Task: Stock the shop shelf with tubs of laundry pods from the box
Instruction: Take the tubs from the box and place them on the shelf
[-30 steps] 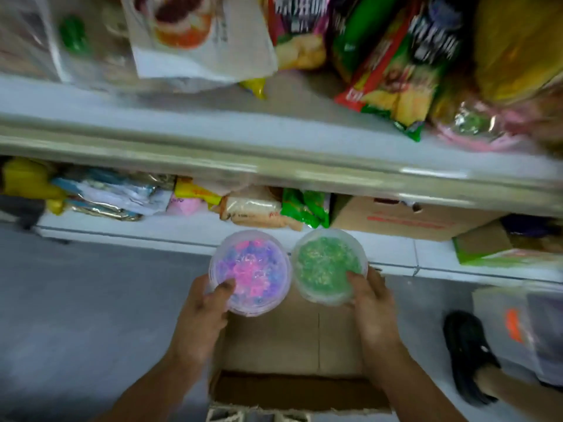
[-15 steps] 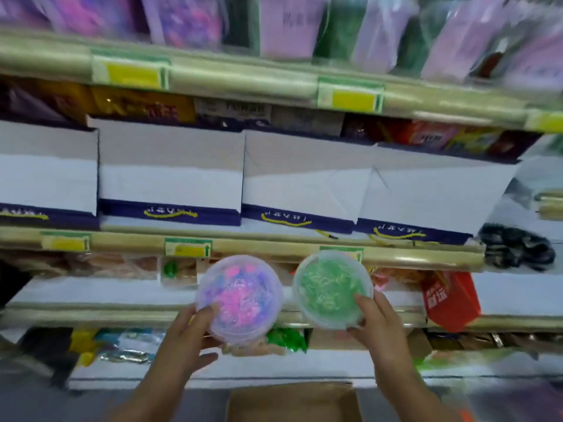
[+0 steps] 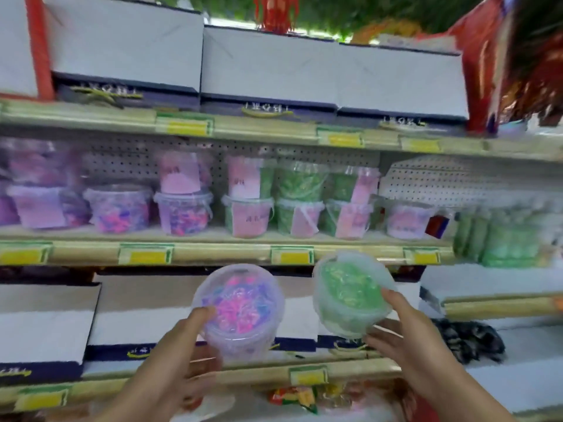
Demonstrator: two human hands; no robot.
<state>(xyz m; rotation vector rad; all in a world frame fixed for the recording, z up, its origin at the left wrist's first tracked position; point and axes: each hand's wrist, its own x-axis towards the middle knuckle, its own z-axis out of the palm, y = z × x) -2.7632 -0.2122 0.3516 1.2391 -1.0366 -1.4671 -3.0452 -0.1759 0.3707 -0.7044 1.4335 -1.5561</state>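
My left hand [image 3: 179, 354] grips a clear tub of pink and purple laundry pods [image 3: 240, 309], thumb on its lid. My right hand [image 3: 405, 339] grips a clear tub of green pods [image 3: 350, 296], tilted left. Both tubs are raised in front of the shelving, just below the shelf [image 3: 213, 236] that carries rows of the same tubs: purple ones [image 3: 120, 208] on the left, green ones [image 3: 300, 202] toward the right, some stacked two high. The box is out of view.
White and navy cartons [image 3: 268, 65] fill the shelf above, and more [image 3: 45, 327] sit on the shelf below. Green packs [image 3: 505, 242] stand at the right end. Yellow price tags [image 3: 292, 257] line the shelf edges. A dark bundle [image 3: 469, 339] lies lower right.
The view has swung upward from the floor box to the upper shelves. Both hands have lifted their tubs up toward the shelf of laundry pod tubs.
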